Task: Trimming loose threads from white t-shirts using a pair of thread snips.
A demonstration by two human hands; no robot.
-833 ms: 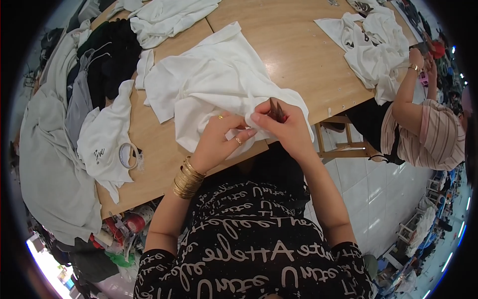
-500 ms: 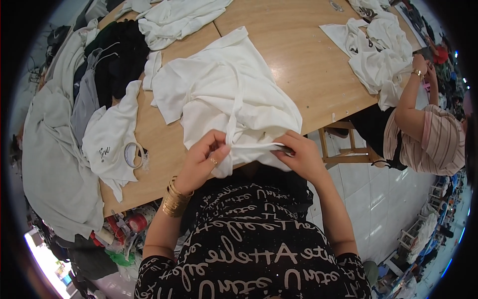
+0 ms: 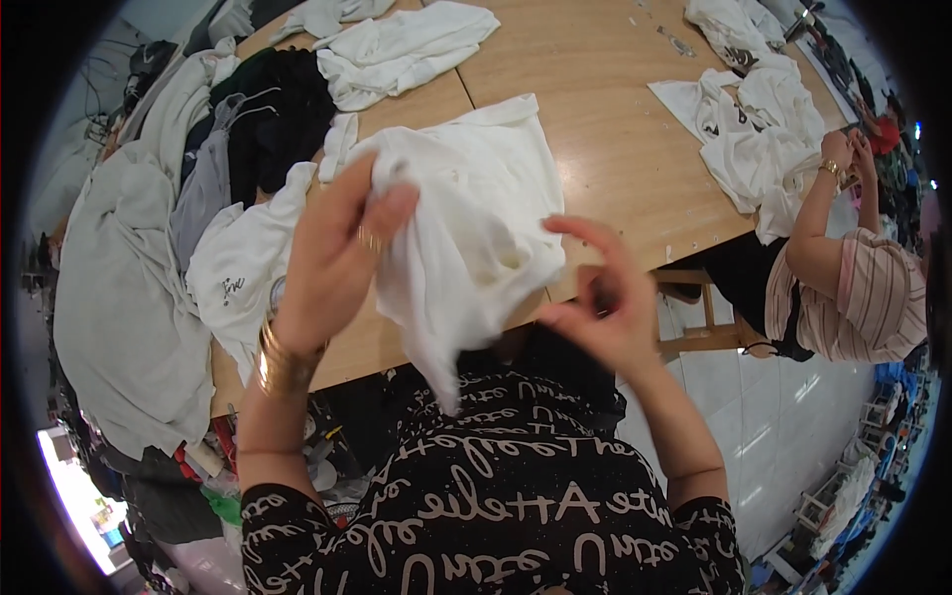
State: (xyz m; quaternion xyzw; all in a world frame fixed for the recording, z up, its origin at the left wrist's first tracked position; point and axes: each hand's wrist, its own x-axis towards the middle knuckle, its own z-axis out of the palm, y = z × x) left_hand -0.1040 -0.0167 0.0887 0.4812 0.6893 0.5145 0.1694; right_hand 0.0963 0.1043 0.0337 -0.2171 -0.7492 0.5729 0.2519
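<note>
My left hand (image 3: 342, 238) is raised, its thumb and fingers closed on a white garment (image 3: 476, 188). The cloth hangs from that grip and spreads over the wooden table; its lower corner, blurred, droops past the near edge. To its right, my right hand (image 3: 605, 297) is off the cloth, index finger and thumb spread apart. A small dark tool (image 3: 601, 297) shows in its curled palm; its shape is mostly hidden. Just left of my left hand lies another white garment (image 3: 238, 258) with a small dark print, and a tape roll (image 3: 278, 291) partly covered by my wrist.
Grey cloth (image 3: 129, 297) drapes over the table's left end beside black garments (image 3: 288, 109). More white garments (image 3: 407, 50) lie at the back. At right, a person in a striped top (image 3: 853, 293) works by white printed garments (image 3: 764, 139). A wooden stool (image 3: 709, 332) stands under the table edge.
My left hand has risen leftward, lifting the garment's edge. My right hand has let go of the cloth, its index finger and thumb now apart.
</note>
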